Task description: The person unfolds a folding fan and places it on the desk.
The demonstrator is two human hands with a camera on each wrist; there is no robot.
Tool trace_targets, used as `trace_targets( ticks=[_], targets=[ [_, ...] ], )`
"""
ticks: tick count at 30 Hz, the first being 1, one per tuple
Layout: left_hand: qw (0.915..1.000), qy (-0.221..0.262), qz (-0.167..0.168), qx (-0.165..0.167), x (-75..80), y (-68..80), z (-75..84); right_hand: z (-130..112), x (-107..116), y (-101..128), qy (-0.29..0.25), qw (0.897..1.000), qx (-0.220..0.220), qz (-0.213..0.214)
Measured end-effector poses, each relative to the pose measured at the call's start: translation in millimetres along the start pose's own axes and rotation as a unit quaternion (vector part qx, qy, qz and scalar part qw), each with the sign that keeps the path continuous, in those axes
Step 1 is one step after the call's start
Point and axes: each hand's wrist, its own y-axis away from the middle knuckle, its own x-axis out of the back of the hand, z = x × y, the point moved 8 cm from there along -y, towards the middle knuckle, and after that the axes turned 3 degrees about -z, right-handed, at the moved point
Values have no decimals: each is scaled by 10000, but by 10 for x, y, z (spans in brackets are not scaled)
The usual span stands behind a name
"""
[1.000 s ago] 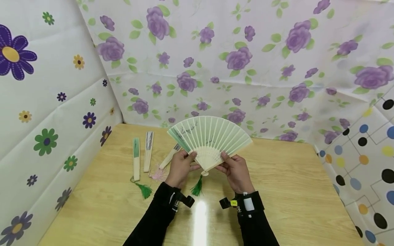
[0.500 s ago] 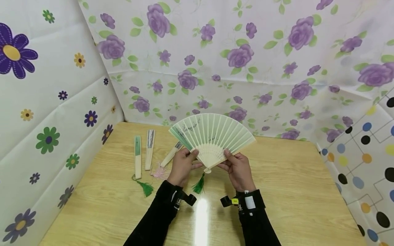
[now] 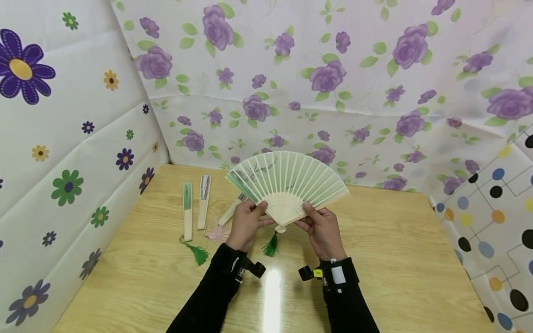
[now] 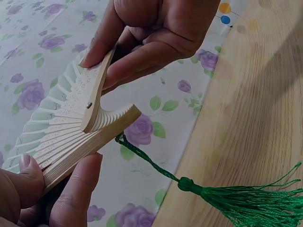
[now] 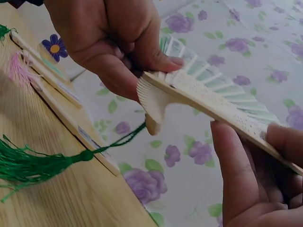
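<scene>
Pinching spread fan above table: left hand, right hand, fingers on outer ribs.

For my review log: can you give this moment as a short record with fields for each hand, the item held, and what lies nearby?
left hand: grips the left outer rib of the fan
right hand: grips the right outer rib
fan: spread open, held above the table
tassel: green, hangs from the pivot
nearby: three folded fans lying on the table at the left
</scene>
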Motion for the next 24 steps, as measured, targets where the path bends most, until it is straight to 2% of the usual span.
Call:
trace_targets(
  ticks=[8,12,19,24],
  targets=[
    [9999,81,51,77,29,13,-31,-34,-1,-9,335,9986,-25,-408],
    [9999,112,54,15,36,7,-18,-47,1,-12,344,9990,109,-267],
    [9996,187,147,-139,57,-6,28,-3,9,-18,-12,9995,254,191],
    [9997,172,168,-79,43,-11,14,-21,21,-8,50,9997,179,184]
  ],
)
